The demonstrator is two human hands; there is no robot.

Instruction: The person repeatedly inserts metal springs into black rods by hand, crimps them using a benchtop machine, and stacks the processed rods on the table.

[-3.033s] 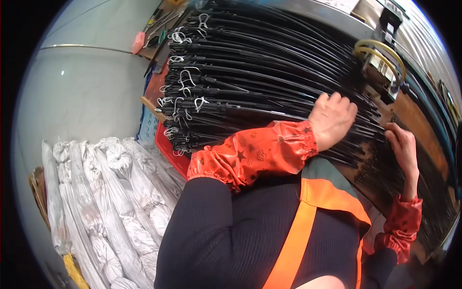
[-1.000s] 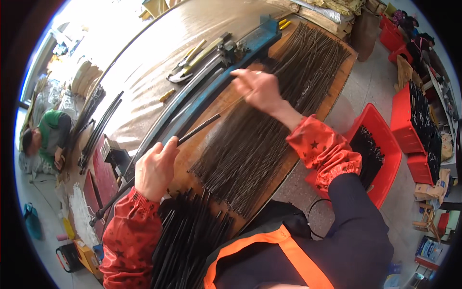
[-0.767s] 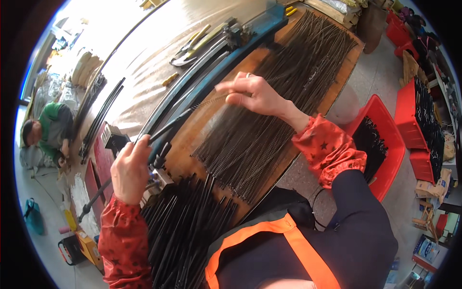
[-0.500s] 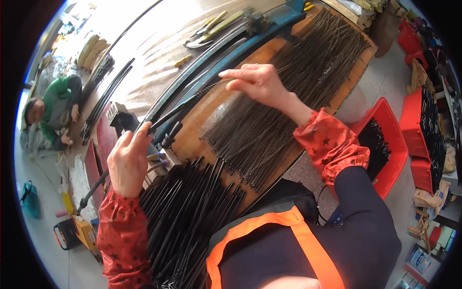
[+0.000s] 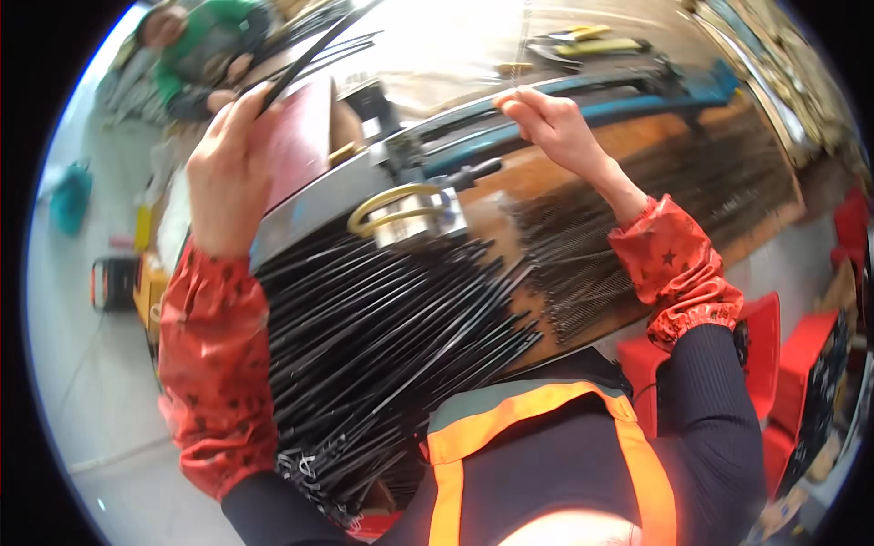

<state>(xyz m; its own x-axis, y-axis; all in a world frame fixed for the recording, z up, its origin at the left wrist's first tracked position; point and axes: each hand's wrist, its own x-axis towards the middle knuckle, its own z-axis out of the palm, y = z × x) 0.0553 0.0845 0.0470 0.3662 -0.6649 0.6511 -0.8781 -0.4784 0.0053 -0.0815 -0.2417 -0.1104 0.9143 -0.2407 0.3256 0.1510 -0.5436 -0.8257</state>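
Hands are working high over the counter (image 5: 473,64), both arms wearing red star-printed sleeve covers. The left hand (image 5: 228,168) is raised at the upper left, its fingers (image 5: 244,105) curling shut around one thin black rod (image 5: 314,50) that is slanting up and to the right, away from the hand and over the counter's edge. The right hand (image 5: 555,127) is lifted near the middle top, its fingers (image 5: 519,102) pressing together in a pinch; whatever it is pinching is too thin and blurred to make out. Just beyond it, a long blue bar tool (image 5: 583,96) is lying across the counter, with yellow-handled pliers (image 5: 583,41) farther back. Between the two hands, a metal fixture with a yellow loop handle (image 5: 405,214) is sitting at the near edge. Below it, a thick heap of black rods (image 5: 382,337) is fanning out toward the person's chest, and to the right a bed of thin dark wires (image 5: 655,227) is covering a wooden board. Red crates (image 5: 810,364) are standing at the lower right. Another person in a green top (image 5: 196,55) is crouching at the upper left.
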